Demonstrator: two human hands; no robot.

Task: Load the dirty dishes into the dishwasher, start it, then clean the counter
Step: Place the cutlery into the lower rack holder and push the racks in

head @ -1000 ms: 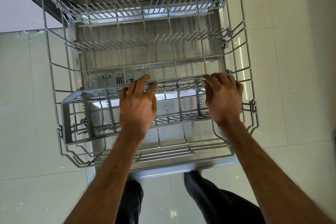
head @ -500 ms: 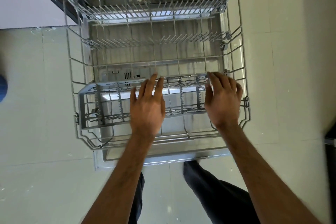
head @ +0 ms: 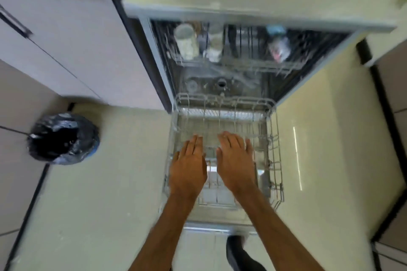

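Left hand point(head: 189, 169) and right hand point(head: 236, 165) are held flat over the front of the empty lower rack point(head: 275, 156), grip wide, nothing held; contact with the wire cannot be told through the blur. The rack is pulled out over the dropped door point(head: 220, 225), so a shin could be knocked on that edge, or the rack rolled in unloaded if leaned on; only cups point(head: 186, 43) are seen, in the upper rack point(head: 242, 66) inside the dishwasher point(head: 158, 61). Against the earlier frames, fingers then hooked on the rack wire are straightened, and the view is pulled back, so the upper rack and bin point(head: 62, 138) are now shown.
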